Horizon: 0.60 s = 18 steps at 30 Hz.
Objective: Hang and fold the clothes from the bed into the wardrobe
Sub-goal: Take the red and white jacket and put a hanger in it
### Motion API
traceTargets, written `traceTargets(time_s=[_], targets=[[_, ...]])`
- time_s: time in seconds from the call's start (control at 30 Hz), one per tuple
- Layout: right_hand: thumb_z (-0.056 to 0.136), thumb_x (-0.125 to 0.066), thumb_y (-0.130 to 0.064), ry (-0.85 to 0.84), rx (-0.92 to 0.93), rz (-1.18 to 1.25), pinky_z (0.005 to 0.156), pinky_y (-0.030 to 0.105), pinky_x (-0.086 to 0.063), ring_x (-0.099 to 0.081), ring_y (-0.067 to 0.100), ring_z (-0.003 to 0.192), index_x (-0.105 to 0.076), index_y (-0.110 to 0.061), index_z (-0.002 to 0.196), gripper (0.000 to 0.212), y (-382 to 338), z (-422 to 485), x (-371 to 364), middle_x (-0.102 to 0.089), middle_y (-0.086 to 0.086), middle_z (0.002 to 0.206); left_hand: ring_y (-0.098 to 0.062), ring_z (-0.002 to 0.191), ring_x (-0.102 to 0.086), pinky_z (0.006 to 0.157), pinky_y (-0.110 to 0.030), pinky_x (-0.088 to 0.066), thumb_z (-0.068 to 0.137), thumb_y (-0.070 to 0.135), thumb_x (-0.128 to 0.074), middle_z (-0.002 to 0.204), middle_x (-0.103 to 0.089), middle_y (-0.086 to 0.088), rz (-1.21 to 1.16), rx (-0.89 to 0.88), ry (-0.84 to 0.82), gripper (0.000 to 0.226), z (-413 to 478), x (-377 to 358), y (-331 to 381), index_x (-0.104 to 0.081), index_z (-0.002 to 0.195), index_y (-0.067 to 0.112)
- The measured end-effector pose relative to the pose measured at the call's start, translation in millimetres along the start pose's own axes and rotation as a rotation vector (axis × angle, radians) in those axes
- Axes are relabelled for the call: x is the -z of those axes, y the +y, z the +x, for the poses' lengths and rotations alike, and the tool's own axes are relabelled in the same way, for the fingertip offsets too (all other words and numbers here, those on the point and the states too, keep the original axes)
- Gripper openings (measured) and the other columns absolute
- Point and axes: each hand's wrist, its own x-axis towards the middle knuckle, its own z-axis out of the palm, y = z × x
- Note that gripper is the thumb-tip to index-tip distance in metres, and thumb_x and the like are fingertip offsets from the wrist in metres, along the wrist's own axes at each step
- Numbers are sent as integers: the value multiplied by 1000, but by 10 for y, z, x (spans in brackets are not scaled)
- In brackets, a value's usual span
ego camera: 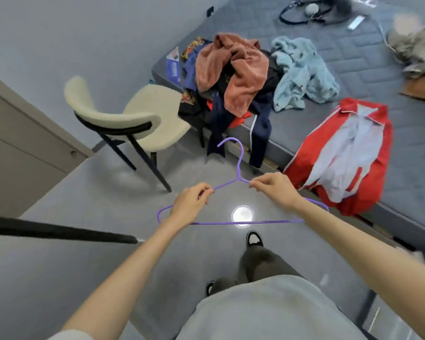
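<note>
I see both bare arms reaching forward over a grey floor [84, 266]. The two hands hold a purple wire hanger [238, 178] in the air between them, in the middle of the view. The left hand [190, 202] pinches the left sloping shoulder of the hanger between thumb and curled fingers. The right hand [271, 185] pinches the right shoulder just beside the neck. The hook points away from me, and the bottom bar runs across under both wrists. The hanger carries no garment.

The bed [341, 57], a grey quilted mattress, fills the far right. A heap of clothes [233, 77] sits on its near left corner, with a rust-orange piece on top and dark blue sleeves hanging over the edge. A pale blue fleece [302, 72] lies just right of the heap. Nearer and further right, a red jacket [349, 153] lies spread open at the bed's edge, its pale lining up.

A cream chair [157, 114] stands left of the bed. A beige cupboard [22, 143] fills the left edge.
</note>
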Motion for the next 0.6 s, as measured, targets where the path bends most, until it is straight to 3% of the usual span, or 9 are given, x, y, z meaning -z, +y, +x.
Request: traceTargets(time_s=[0.1,0.2,0.33,0.47,0.53,0.6], targets=[[91,-59,-29,84,-119,22,72,29,-44,-60,13,77,-73,-22,84,18,415,149,394,-68,-4,80,-10,72,-57,62,-27,-42,97,29,-52,76,-64,11,48,-110,-55,17,475,-186,300,-67,103,27],[93,-56,-26,23,-191,7,78,32,-47,-60,19,82,-68,-15,86,18,788,359,792,-66,-1,86,-11,76,-59,70,-32,-46,97,26,-51,78,-64,12,107,-199,-131,19,969,-390,651,-68,106,26],[95,-54,-30,7,-221,152,84,40,-51,-64,26,89,-62,-17,89,16,1103,629,1307,-69,2,92,-5,65,-51,64,-29,-43,97,26,-50,74,-62,13,143,-307,-268,16,1584,-731,1244,-65,99,27],[99,-44,-30,209,-311,259,74,26,-47,-63,20,87,-65,-15,88,28,1389,850,1824,-69,-5,84,-3,63,-53,61,-24,-39,96,29,-53,71,-62,12,144,-364,-350,13,2172,-1102,1890,-58,84,28],[99,-43,-30,295,-372,317,81,33,-46,-63,20,89,-67,-10,91,32,1546,944,2072,-71,-1,87,-11,75,-58,71,-31,-46,96,26,-52,79,-66,7,168,-397,-367,14,2446,-1250,2196,-63,87,21],[99,-42,-27,395,-439,328,81,34,-44,-60,15,84,-67,-7,91,34,1716,1029,2309,-71,-1,89,-22,96,-56,86,-39,-44,95,21,-52,99,-66,-1,281,-514,-253,17,2706,-1388,2451,-67,102,15]])
